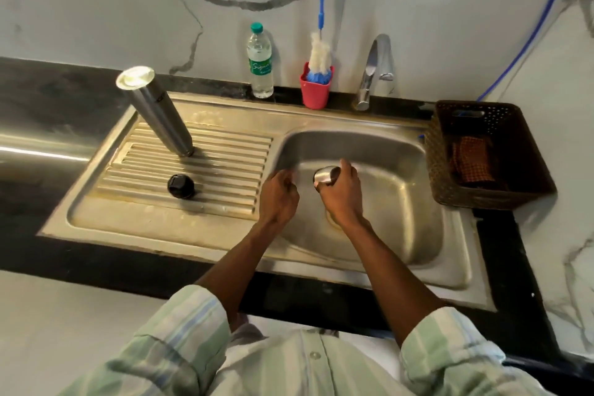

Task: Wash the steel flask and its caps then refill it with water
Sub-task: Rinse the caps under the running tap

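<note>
Flask [156,106] stands on the drainboard [225,151] left of the sink basin [401,190], inner cap [180,186] in front of it — basket [482,151] on the basin's right.

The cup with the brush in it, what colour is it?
The cup is pinkish red, seen in the head view, standing behind the sink.

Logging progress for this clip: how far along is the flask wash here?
Done, apparently: the steel flask stands inverted on the drainboard, with the black inner cap lying beside it. In hand: the right hand grips the steel outer cap over the sink basin; the left hand is curled beside it. The tap shows no running water. Left: finishing this cap, then refilling.
</note>
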`<state>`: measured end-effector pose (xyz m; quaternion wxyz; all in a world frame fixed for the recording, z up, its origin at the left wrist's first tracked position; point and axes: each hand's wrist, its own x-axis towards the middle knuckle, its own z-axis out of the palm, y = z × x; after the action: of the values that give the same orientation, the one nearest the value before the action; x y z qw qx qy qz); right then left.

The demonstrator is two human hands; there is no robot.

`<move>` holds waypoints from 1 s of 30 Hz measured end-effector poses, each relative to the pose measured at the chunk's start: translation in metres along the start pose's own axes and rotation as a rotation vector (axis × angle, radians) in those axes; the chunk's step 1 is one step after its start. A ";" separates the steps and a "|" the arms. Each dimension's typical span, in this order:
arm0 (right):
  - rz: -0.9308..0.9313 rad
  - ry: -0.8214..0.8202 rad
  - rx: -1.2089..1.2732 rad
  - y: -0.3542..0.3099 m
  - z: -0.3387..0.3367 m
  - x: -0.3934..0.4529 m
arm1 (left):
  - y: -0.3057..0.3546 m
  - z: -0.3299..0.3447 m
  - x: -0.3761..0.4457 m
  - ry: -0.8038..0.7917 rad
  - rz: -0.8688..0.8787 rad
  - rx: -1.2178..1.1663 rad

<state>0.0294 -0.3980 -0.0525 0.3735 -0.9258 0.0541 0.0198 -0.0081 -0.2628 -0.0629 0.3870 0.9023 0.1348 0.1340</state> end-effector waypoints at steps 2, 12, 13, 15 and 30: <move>-0.013 -0.002 0.090 -0.018 0.017 -0.011 | -0.016 -0.020 0.001 0.067 -0.015 -0.084; -0.225 -0.116 0.066 -0.117 0.106 -0.057 | -0.115 -0.139 0.010 0.356 -0.052 -0.191; -0.248 -0.129 0.030 -0.123 0.114 -0.059 | -0.123 -0.146 0.011 0.364 -0.077 -0.198; -0.282 -0.151 -0.020 -0.133 0.128 -0.061 | -0.139 -0.158 0.014 0.354 -0.126 -0.201; -0.236 -0.191 -0.152 -0.137 0.159 -0.061 | -0.185 -0.160 0.027 -0.019 -0.180 -0.025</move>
<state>-0.0154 -0.1845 -0.0682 0.3054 -0.9453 -0.0922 0.0678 -0.0642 -0.0251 -0.0886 0.4099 0.8830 0.2098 0.0916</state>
